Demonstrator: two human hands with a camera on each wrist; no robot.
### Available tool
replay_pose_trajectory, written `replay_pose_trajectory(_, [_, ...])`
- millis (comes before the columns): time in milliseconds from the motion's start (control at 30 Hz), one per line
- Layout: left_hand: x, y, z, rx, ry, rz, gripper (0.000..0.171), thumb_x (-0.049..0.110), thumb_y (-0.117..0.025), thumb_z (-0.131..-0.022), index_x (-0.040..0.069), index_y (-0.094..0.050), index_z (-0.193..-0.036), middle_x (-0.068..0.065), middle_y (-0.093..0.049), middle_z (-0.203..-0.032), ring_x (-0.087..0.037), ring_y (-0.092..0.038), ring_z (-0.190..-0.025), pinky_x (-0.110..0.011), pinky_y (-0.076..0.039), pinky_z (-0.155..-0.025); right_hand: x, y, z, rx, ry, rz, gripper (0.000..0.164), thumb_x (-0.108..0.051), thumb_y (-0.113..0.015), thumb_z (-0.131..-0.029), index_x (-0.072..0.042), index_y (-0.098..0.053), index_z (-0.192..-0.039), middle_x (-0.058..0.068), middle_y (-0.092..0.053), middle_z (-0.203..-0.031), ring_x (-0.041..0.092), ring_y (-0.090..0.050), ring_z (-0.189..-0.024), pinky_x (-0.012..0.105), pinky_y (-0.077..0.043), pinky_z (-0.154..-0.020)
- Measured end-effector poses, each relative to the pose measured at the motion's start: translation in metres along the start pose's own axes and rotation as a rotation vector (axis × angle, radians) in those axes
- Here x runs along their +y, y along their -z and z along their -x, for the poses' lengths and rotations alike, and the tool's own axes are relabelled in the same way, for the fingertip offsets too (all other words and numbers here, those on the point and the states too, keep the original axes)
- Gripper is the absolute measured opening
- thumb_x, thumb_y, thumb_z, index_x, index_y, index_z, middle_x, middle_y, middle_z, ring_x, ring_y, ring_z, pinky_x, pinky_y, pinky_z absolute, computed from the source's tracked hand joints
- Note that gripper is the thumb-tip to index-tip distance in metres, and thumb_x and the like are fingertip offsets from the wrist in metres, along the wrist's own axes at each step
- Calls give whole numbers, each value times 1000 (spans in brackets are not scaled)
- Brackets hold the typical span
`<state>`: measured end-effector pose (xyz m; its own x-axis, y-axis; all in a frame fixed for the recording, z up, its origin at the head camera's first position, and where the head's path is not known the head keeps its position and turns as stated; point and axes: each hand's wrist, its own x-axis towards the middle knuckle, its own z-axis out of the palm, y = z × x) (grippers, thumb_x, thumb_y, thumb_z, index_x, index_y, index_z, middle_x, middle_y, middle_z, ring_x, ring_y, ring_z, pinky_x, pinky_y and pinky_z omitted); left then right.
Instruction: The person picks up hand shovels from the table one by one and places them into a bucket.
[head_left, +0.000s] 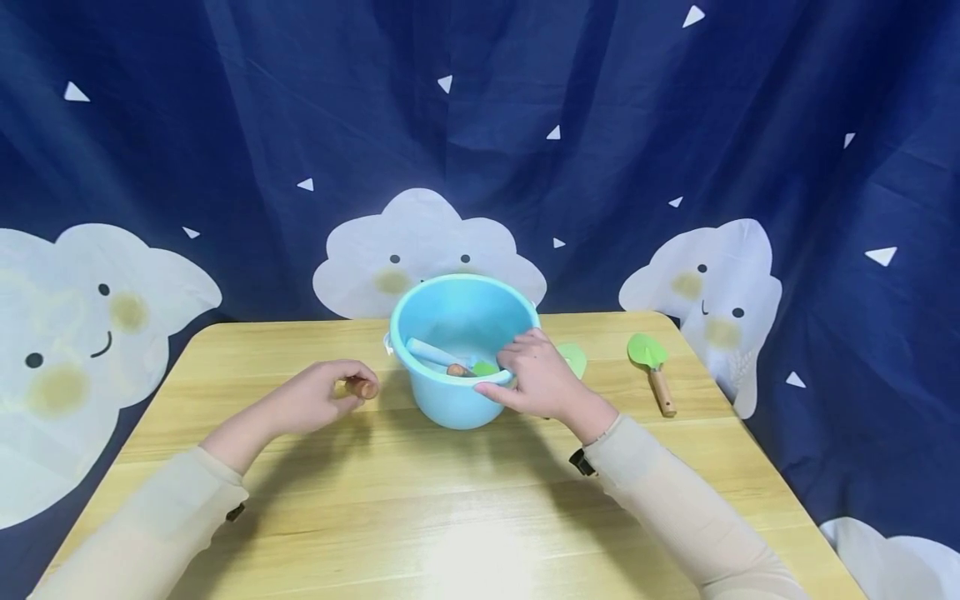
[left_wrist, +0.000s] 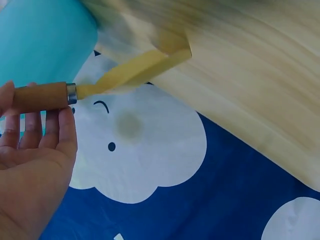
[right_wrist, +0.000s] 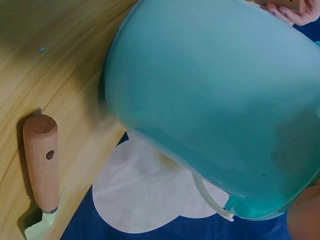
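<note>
A light blue bucket (head_left: 457, 408) stands upright on the table, its rim gripped on the right side by my right hand (head_left: 543, 379). Inside it lie a pale blue stick-like piece (head_left: 429, 351), the end of a wooden handle (head_left: 456, 369) and something green (head_left: 484, 367). Left of the bucket, my left hand (head_left: 315, 402) holds a toy garden tool by its wooden handle (left_wrist: 42, 97). The tool's yellow metal end (left_wrist: 132, 72) is bent and partly blurred, so its exact kind is unclear. In the right wrist view the bucket's wall (right_wrist: 210, 100) fills most of the picture.
A green toy trowel (head_left: 649, 354) with a wooden handle lies on the table (head_left: 360, 517) at the right. A pale green tool head (head_left: 573, 359) shows partly behind my right hand. A dark blue curtain (head_left: 487, 158) with clouds hangs behind the table.
</note>
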<state>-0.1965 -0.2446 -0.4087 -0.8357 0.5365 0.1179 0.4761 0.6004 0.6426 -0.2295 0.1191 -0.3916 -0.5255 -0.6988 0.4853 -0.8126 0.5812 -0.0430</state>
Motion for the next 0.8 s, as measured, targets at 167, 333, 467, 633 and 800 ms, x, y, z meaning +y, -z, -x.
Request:
replay_pose_trajectory(167, [6, 5, -1, 22, -15, 37, 25, -5, -67, -90, 19, -64, -98, 8, -62, -94, -14, -60, -94, -45, -50, -90, 0, 0, 0, -4, -3, 2, 67, -76, -29, -95, -18, -39, -62, -9, -32, -58, 13, -32, -60, 38, -36, -76])
replay_pose_trajectory(333, [9, 7, 0, 37, -27, 75, 22, -4, -68, -90, 16, -62, -100, 5, -64, -97, -15, -62, -95, -41, -52, -91, 0, 0, 0, 1, 1, 3, 66, -75, -31, -95, -18, -39, -62, -9, -32, -58, 13, -32, -60, 38, -36, -76])
replay_pose_trajectory(467, [8, 9, 1, 49, -25, 72, 19, -1, -68, -92, 15, -61, -100, 4, -66, -104, -15, -63, -99, -39, -52, -93, 1, 0, 1, -6, -2, 9, 66, -75, -30, -95, -18, -38, -62, -9, -31, -58, 13, -31, -60, 38, -36, -75])
replay_pose_trajectory(633, [7, 12, 2, 65, -21, 84, 14, 3, -67, -94, 12, -59, -100, 0, -67, -112, -19, -63, -105, -42, -51, -95, 1, 0, 1, -7, -6, 5, 66, -76, -31, -94, -19, -38, -62, -9, -31, -58, 13, -31, -60, 37, -36, -76])
replay_pose_trajectory(800, [8, 15, 4, 80, -8, 90, 13, 3, -67, -95, 10, -60, -104, -4, -67, -114, -22, -64, -106, -41, -52, -94, 0, 1, 0, 2, 0, 4, 67, -76, -30, -94, -18, -38, -61, -9, -32, -58, 13, -31, -59, 38, -36, -76])
